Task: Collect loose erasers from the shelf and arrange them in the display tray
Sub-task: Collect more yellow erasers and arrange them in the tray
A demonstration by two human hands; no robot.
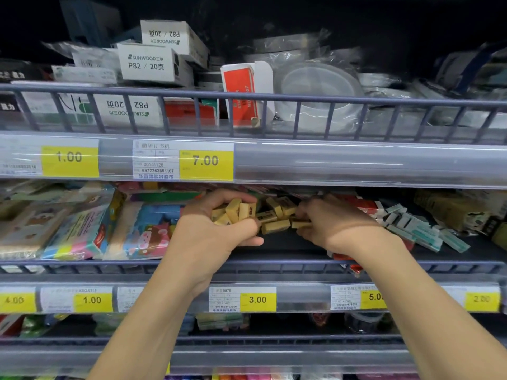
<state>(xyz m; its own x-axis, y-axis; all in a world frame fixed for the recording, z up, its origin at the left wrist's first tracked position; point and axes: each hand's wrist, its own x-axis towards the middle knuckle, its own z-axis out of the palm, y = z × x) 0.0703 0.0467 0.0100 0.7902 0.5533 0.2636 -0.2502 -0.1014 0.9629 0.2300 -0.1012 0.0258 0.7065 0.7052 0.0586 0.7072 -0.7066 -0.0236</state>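
Observation:
Several small yellowish erasers (275,224) lie loose on the dark middle shelf (288,249), between my two hands. My left hand (216,229) is cupped, palm up, and holds a bunch of erasers (236,211) in its curled fingers. My right hand (329,223) reaches in from the right, and its fingertips pinch one eraser (300,224) at the edge of the pile. More erasers (279,204) sit further back under the shelf above. No display tray can be seen.
Colourful packets (90,229) fill the shelf to the left; pale blue-white small packs (417,229) and red packets (362,205) lie to the right. A wire rail (274,266) fronts the shelf. The shelf above carries white boxes (148,64) and clear tape rolls (318,89).

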